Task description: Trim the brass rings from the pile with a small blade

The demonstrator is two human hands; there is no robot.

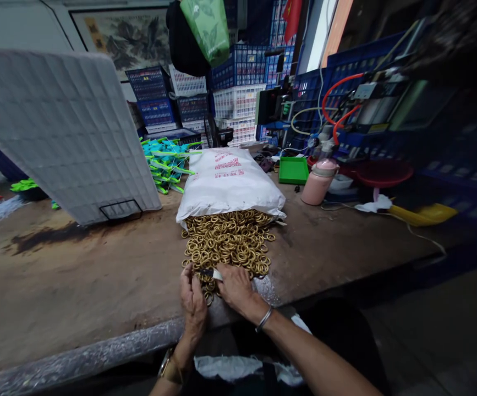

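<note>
A heap of brass-coloured rings (228,242) spills from the open mouth of a white sack (230,181) onto the brown workbench (98,275). Both my hands sit at the near edge of the heap. My left hand (192,300) has its fingers curled and pinched around some rings. My right hand (235,286) is closed on a small dark tool with a white end (213,273) that points left toward the left hand. A bracelet is on my right wrist and a watch on my left.
A big white gridded panel (65,126) leans at the left. Teal and green plastic pieces (168,162) lie behind the sack. A green tray (293,170), a pink bottle (318,181), a red bowl (380,173), hoses and stacked crates stand at the right and back.
</note>
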